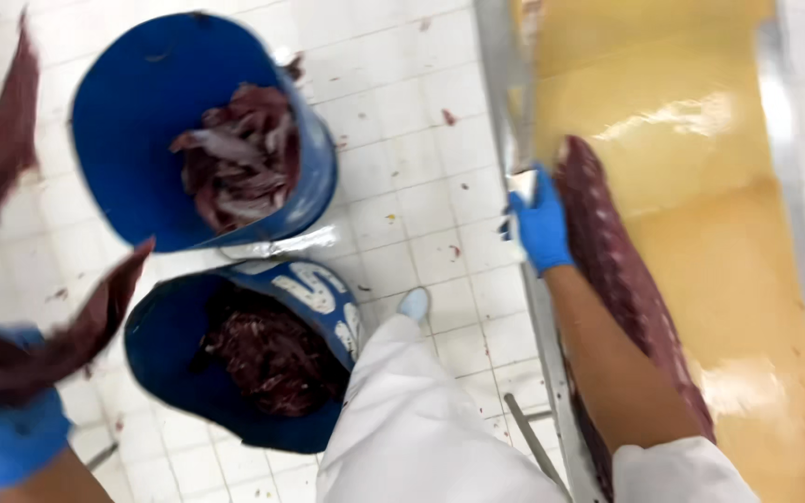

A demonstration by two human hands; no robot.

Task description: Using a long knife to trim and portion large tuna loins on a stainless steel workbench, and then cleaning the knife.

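While aloft, strip (pixel 86 321) in left grip (pixel 2 438)

White tiled floor (pixel 402 200), wet and flecked with red scraps. At right, a table (pixel 701 242) with yellow top and metal edge, glossy under overhead light.

The only marking in view is on the nearer blue bucket (pixel 263 363), which stands on the white tiled floor at lower left: large white painted characters curve along its outer wall near the rim. The farther blue bucket (pixel 156 121) above it shows no label. No packages, signs or screens appear.
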